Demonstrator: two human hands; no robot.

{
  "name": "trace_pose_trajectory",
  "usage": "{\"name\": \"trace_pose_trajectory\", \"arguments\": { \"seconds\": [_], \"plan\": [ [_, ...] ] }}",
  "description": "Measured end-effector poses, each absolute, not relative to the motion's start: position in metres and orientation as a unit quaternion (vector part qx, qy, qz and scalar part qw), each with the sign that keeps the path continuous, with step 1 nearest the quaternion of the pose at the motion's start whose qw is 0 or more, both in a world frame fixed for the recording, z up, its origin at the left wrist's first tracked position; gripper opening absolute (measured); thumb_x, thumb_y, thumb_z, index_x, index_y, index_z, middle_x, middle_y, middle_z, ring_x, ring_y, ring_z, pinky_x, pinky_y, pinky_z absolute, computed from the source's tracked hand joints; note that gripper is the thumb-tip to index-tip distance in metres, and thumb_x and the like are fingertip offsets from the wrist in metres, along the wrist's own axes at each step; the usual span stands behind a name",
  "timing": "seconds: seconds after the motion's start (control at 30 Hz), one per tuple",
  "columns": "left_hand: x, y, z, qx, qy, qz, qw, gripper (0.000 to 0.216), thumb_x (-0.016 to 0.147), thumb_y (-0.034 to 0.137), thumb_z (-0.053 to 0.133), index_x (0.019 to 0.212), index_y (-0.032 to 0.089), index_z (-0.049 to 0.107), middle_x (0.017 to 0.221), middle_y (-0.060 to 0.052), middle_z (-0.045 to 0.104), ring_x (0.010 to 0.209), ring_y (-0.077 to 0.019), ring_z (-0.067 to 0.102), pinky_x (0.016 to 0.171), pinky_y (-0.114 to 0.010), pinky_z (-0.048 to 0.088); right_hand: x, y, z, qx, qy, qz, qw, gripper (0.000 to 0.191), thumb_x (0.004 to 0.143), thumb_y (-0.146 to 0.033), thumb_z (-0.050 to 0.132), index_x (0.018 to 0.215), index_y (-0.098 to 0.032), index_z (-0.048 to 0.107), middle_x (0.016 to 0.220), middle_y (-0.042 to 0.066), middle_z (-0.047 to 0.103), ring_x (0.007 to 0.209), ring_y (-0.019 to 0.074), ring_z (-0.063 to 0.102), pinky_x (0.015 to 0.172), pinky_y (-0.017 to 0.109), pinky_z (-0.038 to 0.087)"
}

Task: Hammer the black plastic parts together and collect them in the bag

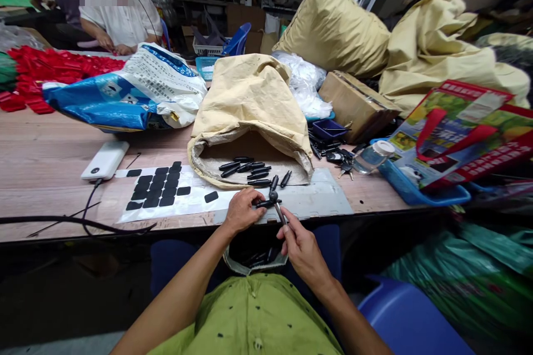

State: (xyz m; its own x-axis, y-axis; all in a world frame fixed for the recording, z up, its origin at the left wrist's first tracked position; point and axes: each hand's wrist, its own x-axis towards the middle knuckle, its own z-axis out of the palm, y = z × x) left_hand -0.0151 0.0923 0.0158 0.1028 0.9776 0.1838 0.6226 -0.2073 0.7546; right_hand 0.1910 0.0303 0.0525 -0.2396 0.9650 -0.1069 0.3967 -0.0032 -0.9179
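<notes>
At desk edge [54, 230], L hand [241, 212] & R hand [305, 250] pinch unclear black part [271, 201]

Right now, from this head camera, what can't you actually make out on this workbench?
- Head view, small black part pinched between left hand and right hand: too small to identify, fingers cover its ends.
- Head view, pouch on the lap: contents dark, screened by both hands.
- Head view, beige sack: its folded top hides what lies deeper inside.
- Head view, black cable: cut off by the left edge.
</notes>
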Motion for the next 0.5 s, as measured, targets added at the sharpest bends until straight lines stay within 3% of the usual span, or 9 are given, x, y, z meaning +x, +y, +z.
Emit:
{"name": "trace_pose_trajectory", "arguments": {
  "seconds": [0.37, 0.5],
  "plan": [
    [-0.015, 0.092, 0.018, 0.704, 0.578, 0.341, 0.233, 0.011, 0.075, 0.022, 0.074, 0.079, 0.021, 0.064, 0.076, 0.001, 0.057, 0.076, -0.0178, 0.052, 0.07, -0.031, 0.039, 0.177, 0.023, 0.049, -0.506, -0.603, 0.538, 0.302, 0.053, 0.101, -0.041, 0.045, 0.15, -0.023, 0.048, 0.083, -0.001, 0.062, 0.051, 0.0076, 0.052, 0.049, 0.021, 0.043],
    [-0.016, 0.092, 0.015, 0.703, 0.568, 0.351, 0.245, 0.016, 0.073, 0.018, 0.073, 0.087, 0.022, 0.068, 0.082, 0.001, 0.062, 0.08, -0.0179, 0.056, 0.075, -0.031, 0.042, 0.186, 0.027, 0.048, -0.541, -0.588, 0.5, 0.334, 0.057, 0.099, -0.044, 0.047, 0.151, -0.022, 0.048, 0.084, -0.001, 0.064, 0.052, 0.0085, 0.052, 0.051, 0.022, 0.047]
  ]
}}
